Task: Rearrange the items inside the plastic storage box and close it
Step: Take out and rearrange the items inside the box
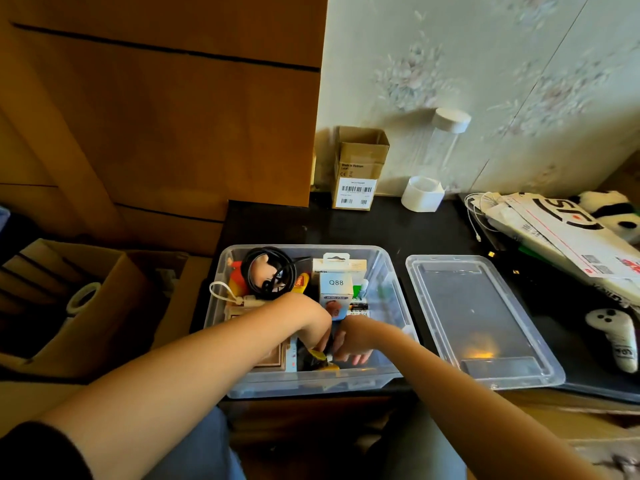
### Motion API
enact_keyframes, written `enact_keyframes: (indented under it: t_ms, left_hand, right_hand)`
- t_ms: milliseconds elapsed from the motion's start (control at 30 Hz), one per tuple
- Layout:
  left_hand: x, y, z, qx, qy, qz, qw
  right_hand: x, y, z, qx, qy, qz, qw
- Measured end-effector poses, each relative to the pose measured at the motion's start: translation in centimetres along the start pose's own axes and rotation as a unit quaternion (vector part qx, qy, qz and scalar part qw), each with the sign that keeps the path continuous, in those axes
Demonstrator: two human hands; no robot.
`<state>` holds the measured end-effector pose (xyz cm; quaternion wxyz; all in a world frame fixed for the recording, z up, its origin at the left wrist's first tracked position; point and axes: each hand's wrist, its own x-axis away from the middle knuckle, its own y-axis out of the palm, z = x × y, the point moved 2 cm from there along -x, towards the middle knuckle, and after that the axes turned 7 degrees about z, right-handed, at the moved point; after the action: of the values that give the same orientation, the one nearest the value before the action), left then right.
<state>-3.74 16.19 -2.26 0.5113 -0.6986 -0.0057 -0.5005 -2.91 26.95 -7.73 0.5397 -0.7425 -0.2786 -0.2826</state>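
Clear plastic storage box [388, 268] at surface's near edge, lid [485, 323] alongside. Both hands, left [311, 323] and right [356, 337], inside; fingers hidden, grip unclear. Light, rigid, slippery; best held by rims.

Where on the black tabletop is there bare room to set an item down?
Bare strip of black tabletop between the storage box and the small cardboard box. Right side crowded: the lid, papers, white controller. Both hands, left and right, fill the box front.
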Motion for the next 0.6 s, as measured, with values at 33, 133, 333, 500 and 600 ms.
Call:
enact_keyframes:
  t_ms: [33, 133, 333, 500, 600]
  left_hand:
    - [-0.1, -0.1, 0.1, 0.004, -0.002, -0.008, 1.000]
    - [-0.3, -0.1, 0.2, 0.016, -0.020, -0.014, 1.000]
    - [-0.1, 0.0, 0.1, 0.028, -0.013, -0.013, 0.999]
    - [0.5, 0.1, 0.1, -0.008, 0.001, 0.016, 1.000]
    - [0.6, 0.4, 0.3, -0.034, 0.001, 0.053, 0.998]
  right_hand:
    - [0.0, 0.1, -0.1, -0.019, 0.001, -0.008, 1.000]
    - [-0.3, 0.0, -0.3, -0.061, 0.017, -0.023, 0.998]
    - [-0.6, -0.2, -1.1, 0.031, 0.008, -0.037, 0.999]
    - [-0.7, -0.1, -0.8, 0.147, -0.069, 0.064, 0.985]
    - [-1.0, 0.2, -0.2, 0.151, -0.107, 0.102, 0.977]
